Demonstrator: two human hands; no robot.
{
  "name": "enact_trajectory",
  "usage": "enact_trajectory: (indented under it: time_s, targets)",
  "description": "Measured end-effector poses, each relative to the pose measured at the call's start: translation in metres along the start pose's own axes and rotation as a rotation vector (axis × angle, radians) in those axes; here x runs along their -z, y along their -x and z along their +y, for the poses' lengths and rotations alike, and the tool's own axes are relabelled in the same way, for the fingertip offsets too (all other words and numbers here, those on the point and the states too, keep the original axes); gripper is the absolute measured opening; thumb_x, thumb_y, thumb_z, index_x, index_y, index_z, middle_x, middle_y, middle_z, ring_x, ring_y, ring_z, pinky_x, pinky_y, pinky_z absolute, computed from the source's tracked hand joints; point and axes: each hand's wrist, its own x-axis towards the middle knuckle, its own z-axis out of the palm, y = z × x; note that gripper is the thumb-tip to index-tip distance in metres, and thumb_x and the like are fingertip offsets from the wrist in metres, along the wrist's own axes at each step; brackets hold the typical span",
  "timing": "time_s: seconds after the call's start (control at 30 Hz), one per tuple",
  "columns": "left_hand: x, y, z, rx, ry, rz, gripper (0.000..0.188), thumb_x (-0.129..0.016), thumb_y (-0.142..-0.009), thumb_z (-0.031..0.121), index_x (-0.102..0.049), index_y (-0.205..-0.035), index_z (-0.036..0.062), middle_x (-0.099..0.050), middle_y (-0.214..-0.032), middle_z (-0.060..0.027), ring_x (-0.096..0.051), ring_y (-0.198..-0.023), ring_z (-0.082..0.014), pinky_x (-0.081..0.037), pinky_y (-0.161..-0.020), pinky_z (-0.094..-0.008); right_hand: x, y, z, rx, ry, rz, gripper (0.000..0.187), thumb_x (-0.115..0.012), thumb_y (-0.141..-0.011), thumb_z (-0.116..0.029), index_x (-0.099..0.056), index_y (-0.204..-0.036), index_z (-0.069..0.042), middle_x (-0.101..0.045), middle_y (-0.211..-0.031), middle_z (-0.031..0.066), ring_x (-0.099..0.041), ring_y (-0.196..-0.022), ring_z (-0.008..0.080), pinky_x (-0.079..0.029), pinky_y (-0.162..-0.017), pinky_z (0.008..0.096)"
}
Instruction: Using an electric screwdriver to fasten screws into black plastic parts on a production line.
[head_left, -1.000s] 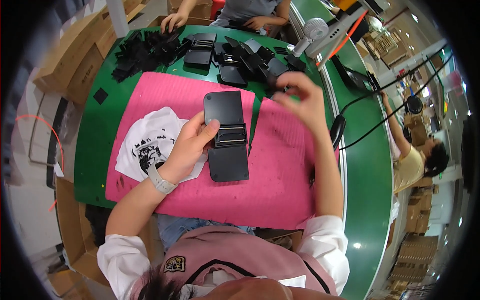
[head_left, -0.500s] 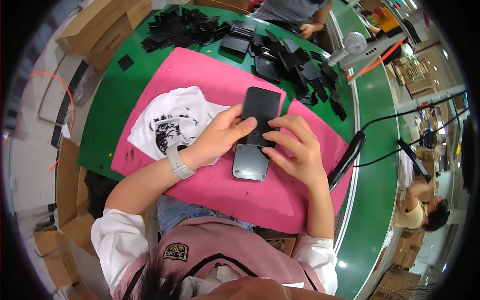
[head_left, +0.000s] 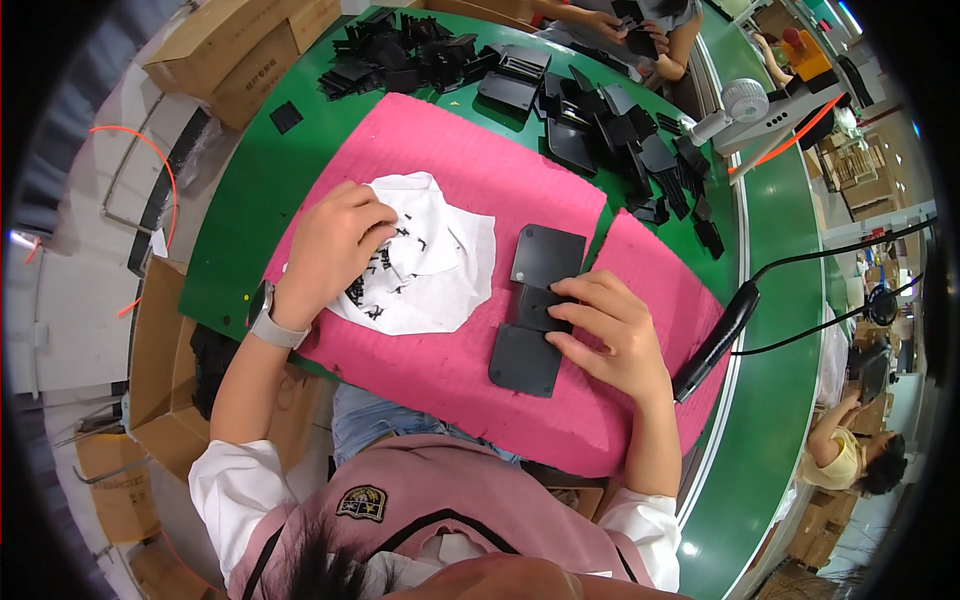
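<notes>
A black plastic plate assembly lies on the pink foam mat: two rounded panels joined by a narrower middle section. My right hand has its fingertips on the middle section's right edge, steadying it. On the mat's left half lies a crumpled white cloth with many tiny black parts scattered on it. Over the cloth's left side, my left hand has its fingertips pinched together by those parts; anything between them is too small or hidden to make out.
Heaps of black plastic pieces and panels cover the green table's far side. A black-handled corded tool lies at the right. A small white fan stands far right. Across the table, a co-worker's hands hold a black piece.
My left hand has let go of the plate assembly and moved left to the tiny parts on the cloth. The assembly now rests flat on the mat under my right hand's fingertips.
</notes>
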Motion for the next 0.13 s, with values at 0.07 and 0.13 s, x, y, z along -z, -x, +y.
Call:
enact_trajectory:
  time_s: [0.07, 0.13]
  targets:
    - [0.0034, 0.003, 0.0039, -0.038, 0.025, -0.046, 0.013, -0.066, -0.072, 0.003, -0.065, -0.084, 0.0003, -0.06, -0.083, -0.0075, -0.054, -0.079, -0.0254, -0.045, -0.071, -0.0356, -0.0039, -0.0017, -0.0009, 0.0, 0.021, -0.083, 0.026, -0.075, -0.06, -0.003, -0.065, -0.084, -0.001, -0.063, -0.096, 0.0115, -0.06, -0.085, 0.0274, -0.052, -0.066, 0.0345]
    - [0.0061, 0.0001, 0.0013, -0.136, -0.013, -0.086, 0.011, -0.067, -0.072, 0.004, -0.067, -0.083, 0.002, -0.061, -0.084, -0.0079, -0.055, -0.081, -0.0255, -0.045, -0.07, -0.0349, -0.0055, -0.0028, -0.0031, -0.045, -0.001, -0.117, 0.026, -0.076, -0.061, -0.003, -0.065, -0.084, -0.001, -0.064, -0.099, 0.0125, -0.06, -0.087, 0.029, -0.051, -0.072, 0.0356]
